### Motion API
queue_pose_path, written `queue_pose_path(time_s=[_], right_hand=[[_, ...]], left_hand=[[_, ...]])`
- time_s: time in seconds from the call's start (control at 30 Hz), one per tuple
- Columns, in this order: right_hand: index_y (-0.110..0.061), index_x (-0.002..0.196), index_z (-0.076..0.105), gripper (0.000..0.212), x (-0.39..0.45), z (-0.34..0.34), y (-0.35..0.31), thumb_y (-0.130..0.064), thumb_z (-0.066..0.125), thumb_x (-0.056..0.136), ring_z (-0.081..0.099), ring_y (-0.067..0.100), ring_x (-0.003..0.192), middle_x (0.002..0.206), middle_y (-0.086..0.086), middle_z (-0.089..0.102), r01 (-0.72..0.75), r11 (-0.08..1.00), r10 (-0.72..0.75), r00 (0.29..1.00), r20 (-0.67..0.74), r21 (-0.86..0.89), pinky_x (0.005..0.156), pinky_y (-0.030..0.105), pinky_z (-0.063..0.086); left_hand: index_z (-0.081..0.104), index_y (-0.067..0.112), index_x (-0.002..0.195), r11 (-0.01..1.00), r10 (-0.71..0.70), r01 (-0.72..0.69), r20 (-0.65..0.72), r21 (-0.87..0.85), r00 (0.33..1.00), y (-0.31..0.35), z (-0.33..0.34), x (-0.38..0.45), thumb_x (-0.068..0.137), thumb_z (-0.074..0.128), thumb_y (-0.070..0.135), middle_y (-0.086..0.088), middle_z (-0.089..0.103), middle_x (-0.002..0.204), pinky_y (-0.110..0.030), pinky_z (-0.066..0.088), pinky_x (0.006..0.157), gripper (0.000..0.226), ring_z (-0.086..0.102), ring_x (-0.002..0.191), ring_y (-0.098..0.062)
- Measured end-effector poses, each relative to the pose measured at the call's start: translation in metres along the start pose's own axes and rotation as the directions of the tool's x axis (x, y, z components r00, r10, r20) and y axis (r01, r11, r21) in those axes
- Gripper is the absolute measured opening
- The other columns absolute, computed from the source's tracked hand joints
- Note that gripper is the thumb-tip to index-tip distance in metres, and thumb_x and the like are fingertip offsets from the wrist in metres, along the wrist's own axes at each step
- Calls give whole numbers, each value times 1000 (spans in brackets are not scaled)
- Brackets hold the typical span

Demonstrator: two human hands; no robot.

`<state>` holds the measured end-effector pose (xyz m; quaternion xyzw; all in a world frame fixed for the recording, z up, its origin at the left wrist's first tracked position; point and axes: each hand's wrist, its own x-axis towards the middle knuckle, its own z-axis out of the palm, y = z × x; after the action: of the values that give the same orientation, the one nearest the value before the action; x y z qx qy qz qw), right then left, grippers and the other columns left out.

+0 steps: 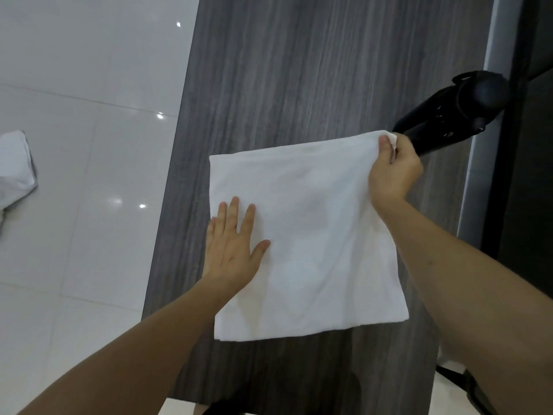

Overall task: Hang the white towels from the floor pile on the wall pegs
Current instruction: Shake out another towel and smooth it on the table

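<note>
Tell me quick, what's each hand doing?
Left hand: open, fingers flat on the white towel.
Right hand: closed, pinching the towel's top corner.

A white towel (308,238) lies flat against a dark grey wood-grain panel (299,70), spread out square. The left hand (233,244) presses on its left side, palm down and fingers straight. The right hand (392,169) pinches the towel's upper right corner between thumb and fingers. Just beyond that corner, a black object (449,112) sticks out beside the panel. Off to the left, more white towels (13,163) lie crumpled on the glossy white tiled floor (74,70).
</note>
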<state>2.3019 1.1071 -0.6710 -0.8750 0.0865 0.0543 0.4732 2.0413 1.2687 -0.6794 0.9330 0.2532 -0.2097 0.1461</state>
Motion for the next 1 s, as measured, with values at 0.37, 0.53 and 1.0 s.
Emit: queue_pose_path(time_s=[0.37,0.53,1.0], right_hand=[[-31,101,66,20,15,9,-15,-42,51,97,61,-7,87,85,-25,65,109,994,-109,993,-40,-7,77,8,44],[-11,153,27,61,5,15,0,-31,50,100,46,33,127,141,18,46,119,864,-82,992,97,-489,107,39,35],[-11,156,21,82,-239,-99,132,-64,37,96,8,28,152,164,12,11,785,473,-143,516,845,-399,123,45,12]], left_hand=[[2,27,155,1000,-6,4,-46,-30,999,-10,14,-5,96,27,61,-6,-6,163,-47,8,120,72,-5,150,-27],[2,28,155,998,-19,15,-65,-67,998,-12,15,-14,97,31,58,-7,-4,163,-47,9,120,71,-4,150,-28],[50,13,135,859,472,-496,177,129,864,17,47,-117,83,58,62,-14,46,142,-53,35,109,72,42,131,-36]])
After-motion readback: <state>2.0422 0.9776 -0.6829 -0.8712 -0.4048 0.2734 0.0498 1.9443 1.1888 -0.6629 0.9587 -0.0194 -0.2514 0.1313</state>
